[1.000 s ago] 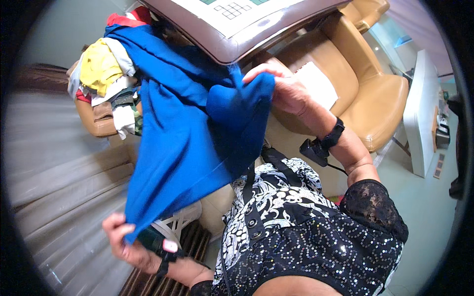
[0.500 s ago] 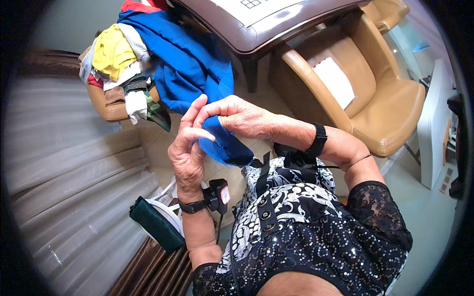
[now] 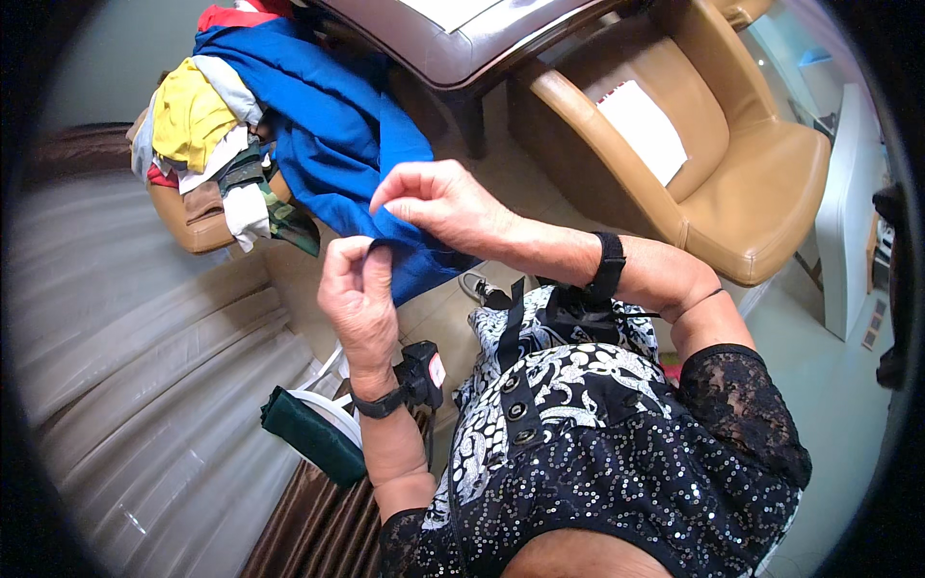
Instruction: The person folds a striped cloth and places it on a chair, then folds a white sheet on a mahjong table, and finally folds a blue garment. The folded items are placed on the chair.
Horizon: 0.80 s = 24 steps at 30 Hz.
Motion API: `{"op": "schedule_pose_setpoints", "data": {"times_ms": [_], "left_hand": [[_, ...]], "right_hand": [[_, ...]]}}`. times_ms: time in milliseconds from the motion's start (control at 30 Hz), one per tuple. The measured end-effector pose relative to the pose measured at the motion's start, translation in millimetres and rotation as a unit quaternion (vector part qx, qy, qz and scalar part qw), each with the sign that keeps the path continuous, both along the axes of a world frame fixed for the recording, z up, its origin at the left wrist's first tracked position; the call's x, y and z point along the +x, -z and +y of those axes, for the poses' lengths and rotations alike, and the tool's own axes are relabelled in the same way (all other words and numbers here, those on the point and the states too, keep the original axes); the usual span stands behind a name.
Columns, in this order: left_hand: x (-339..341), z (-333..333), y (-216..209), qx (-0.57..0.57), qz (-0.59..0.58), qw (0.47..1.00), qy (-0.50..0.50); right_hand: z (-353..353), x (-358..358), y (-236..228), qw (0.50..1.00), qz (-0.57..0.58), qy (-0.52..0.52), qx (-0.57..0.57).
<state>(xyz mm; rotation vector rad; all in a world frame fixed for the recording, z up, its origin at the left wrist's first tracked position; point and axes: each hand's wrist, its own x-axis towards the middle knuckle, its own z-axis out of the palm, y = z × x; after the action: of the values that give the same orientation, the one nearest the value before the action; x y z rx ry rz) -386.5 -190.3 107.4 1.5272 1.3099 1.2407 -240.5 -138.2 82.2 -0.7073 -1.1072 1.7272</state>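
Observation:
A large blue cloth [image 3: 332, 120] hangs from the heap at the far left and reaches toward me. Its near edge is pinched between the thumb and fingers of my left hand [image 3: 358, 289]. Just above that edge, to the right, is my right hand [image 3: 443, 204], thumb and fingertips drawn together in a pinch. Whatever is between those fingertips, if anything, is too small to make out. Black straps circle both wrists, and a small black device [image 3: 420, 374] sits at the left one.
Yellow, white and camouflage clothes [image 3: 198, 120] lie piled on a tan seat. A dark table [image 3: 462, 63] stands ahead, with a tan armchair [image 3: 742, 193] holding white paper [image 3: 644, 130] at right. Dark green cloth [image 3: 313, 438] lies over a white rim near my left forearm.
My left hand has shifted its pinch to the cloth's edge, and the small turned-up flap has dropped. My right hand has let go of the cloth and lifted just off it.

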Motion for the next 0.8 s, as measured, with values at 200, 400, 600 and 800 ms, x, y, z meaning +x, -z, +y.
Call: {"op": "schedule_pose_setpoints", "data": {"times_ms": [200,400,600,800], "left_hand": [[-20,-14,9,0.031,-0.146,0.989,-0.015],[-22,-24,13,0.042,-0.182,0.982,-0.004],[-16,-26,11,0.033,-0.196,0.979,-0.043],[-14,-22,12,0.061,-0.155,0.985,-0.035]], "right_hand": [[-14,17,-2,0.978,-0.063,0.118,0.162],[-38,9,17,0.919,-0.163,0.065,0.354],[-37,-1,16,0.887,-0.201,0.166,0.382],[-35,-1,10,0.851,-0.223,0.157,0.448]]}}
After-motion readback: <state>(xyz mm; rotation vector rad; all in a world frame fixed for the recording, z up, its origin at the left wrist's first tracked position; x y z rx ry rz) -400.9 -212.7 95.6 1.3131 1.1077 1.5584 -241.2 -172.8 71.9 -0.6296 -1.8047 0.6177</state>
